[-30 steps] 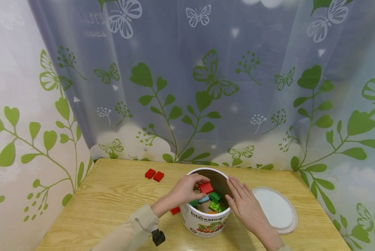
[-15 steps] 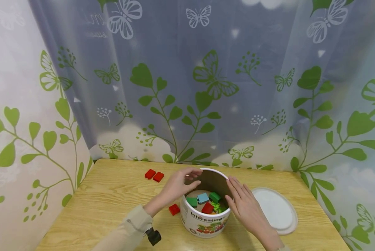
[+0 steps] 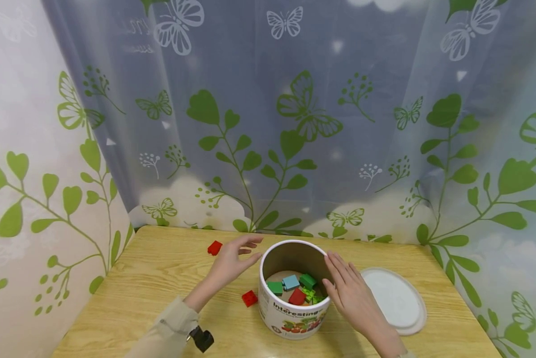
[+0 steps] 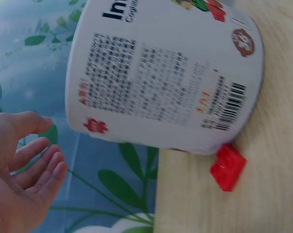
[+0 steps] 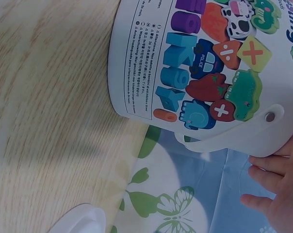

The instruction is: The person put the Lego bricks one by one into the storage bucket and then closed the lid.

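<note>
A white round bucket point(image 3: 290, 320) stands on the table, its printed side with a barcode filling much of the left wrist view. Inside lie a red block point(image 3: 297, 297), a light-blue block point(image 3: 290, 283) and several green ones point(image 3: 275, 288). My left hand point(image 3: 231, 261) is just left of the rim, fingers spread and holding nothing. My right hand point(image 3: 355, 301) rests straight fingers on the bucket's right rim. One red block point(image 3: 249, 298) lies beside the bucket's left side; another red block point(image 3: 214, 247) lies farther back, partly behind the left hand.
The white lid point(image 3: 395, 301) lies flat to the right of the bucket, near the right forearm. A white carry handle point(image 5: 229, 143) hangs at the bucket's side. A printed curtain point(image 3: 259, 124) borders the table's back edge.
My left hand has let go of a red block, which now lies in the bucket. That hand has moved left, out over the table, covering one back red block. The right hand stays put.
</note>
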The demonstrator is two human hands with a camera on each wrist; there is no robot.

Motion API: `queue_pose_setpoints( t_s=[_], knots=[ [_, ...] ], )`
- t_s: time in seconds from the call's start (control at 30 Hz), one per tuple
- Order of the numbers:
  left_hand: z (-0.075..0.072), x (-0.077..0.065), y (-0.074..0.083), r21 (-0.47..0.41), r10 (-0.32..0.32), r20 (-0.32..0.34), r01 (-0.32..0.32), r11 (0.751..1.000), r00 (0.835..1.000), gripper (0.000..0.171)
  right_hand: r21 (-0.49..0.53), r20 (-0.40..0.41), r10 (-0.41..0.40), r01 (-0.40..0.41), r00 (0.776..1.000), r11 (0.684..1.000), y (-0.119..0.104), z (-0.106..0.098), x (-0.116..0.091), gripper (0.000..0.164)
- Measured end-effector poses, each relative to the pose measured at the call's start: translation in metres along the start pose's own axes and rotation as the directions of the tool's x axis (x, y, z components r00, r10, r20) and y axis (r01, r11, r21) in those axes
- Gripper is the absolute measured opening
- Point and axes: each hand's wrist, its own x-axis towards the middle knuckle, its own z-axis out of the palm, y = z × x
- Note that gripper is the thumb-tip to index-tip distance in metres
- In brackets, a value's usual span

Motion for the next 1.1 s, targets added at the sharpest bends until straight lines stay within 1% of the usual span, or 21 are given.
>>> queue_pose_setpoints(
  t_s=[0.1, 0.2, 0.23, 0.43, 0.53, 0.73, 0.93, 1.03, 1.1],
  knots=[
    [-0.001, -0.007, -0.011, 0.009, -0.038, -0.003, 0.038, 0.999, 0.999, 0.039, 0.006, -0.002, -0.002, 0.002, 1.0, 1.0, -0.001, 0.0, 0.0, 0.053],
    [0.003, -0.016, -0.023, 0.022, -0.075, 0.007, 0.075, 0.997, 0.997, 0.037, 0.007, -0.003, -0.002, 0.002, 1.0, 1.0, 0.0, 0.001, 0.0, 0.053],
    [0.005, -0.02, -0.027, 0.034, -0.078, 0.011, 0.077, 0.996, 0.997, 0.037, 0.007, -0.004, -0.003, 0.003, 1.0, 1.0, 0.0, 0.001, 0.0, 0.053],
    [0.017, -0.038, -0.049, 0.058, -0.116, 0.073, 0.112, 0.992, 0.991, 0.038, 0.009, -0.011, 0.0, 0.0, 1.0, 1.0, 0.0, 0.001, -0.001, 0.054],
    [0.022, -0.047, -0.056, 0.067, -0.15, 0.109, 0.143, 0.987, 0.983, 0.039, 0.011, -0.01, 0.0, 0.0, 1.0, 1.0, 0.001, 0.001, -0.001, 0.054],
    [0.028, -0.062, -0.065, 0.114, -0.176, 0.141, 0.161, 0.98, 0.974, 0.039, 0.005, -0.006, -0.006, 0.006, 1.0, 1.0, 0.001, 0.0, -0.001, 0.054],
    [0.032, -0.068, -0.069, 0.115, -0.222, 0.184, 0.203, 0.972, 0.958, 0.046, 0.01, -0.007, -0.003, 0.003, 1.0, 1.0, 0.0, -0.001, -0.001, 0.054],
    [0.035, -0.069, -0.07, 0.138, -0.226, 0.183, 0.203, 0.97, 0.957, 0.046, 0.012, 0.004, 0.003, -0.003, 1.0, 1.0, 0.0, -0.001, -0.001, 0.054],
    [0.036, -0.069, -0.071, 0.15, -0.218, 0.177, 0.193, 0.97, 0.96, 0.044, 0.012, 0.013, 0.007, -0.008, 1.0, 1.0, -0.001, -0.001, -0.001, 0.054]
  ],
)
